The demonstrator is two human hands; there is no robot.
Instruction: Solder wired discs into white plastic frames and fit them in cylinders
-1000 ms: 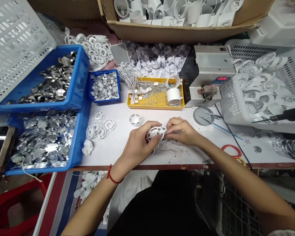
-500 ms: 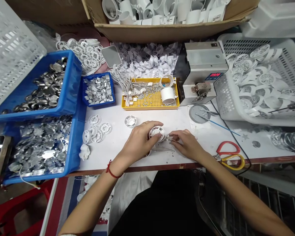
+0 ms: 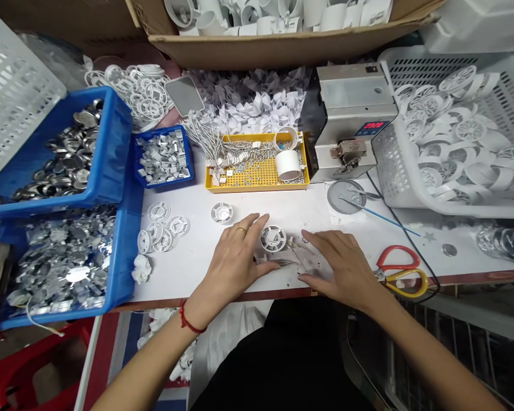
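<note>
A small round white plastic disc (image 3: 273, 238) lies flat on the white table (image 3: 312, 214), between my two hands. My left hand (image 3: 235, 257) rests just left of it, fingers stretched out and holding nothing. My right hand (image 3: 340, 264) lies to the right, fingers spread flat over thin wires (image 3: 297, 251) that trail from the disc. Another white disc (image 3: 221, 212) sits a little further back on the left, and several more white discs (image 3: 160, 228) lie in a loose group nearer the blue bins.
Blue bins of metal caps (image 3: 68, 160), metal clips (image 3: 163, 157) and foil pieces (image 3: 64, 257) stand at left. A yellow tray (image 3: 257, 171), a grey machine (image 3: 351, 125), a white basket (image 3: 458, 131) and red-yellow scissors (image 3: 400, 271) lie behind and right.
Both hands have let go of the white disc, which now lies on the table. The fingers have opened and spread flat on either side of it.
</note>
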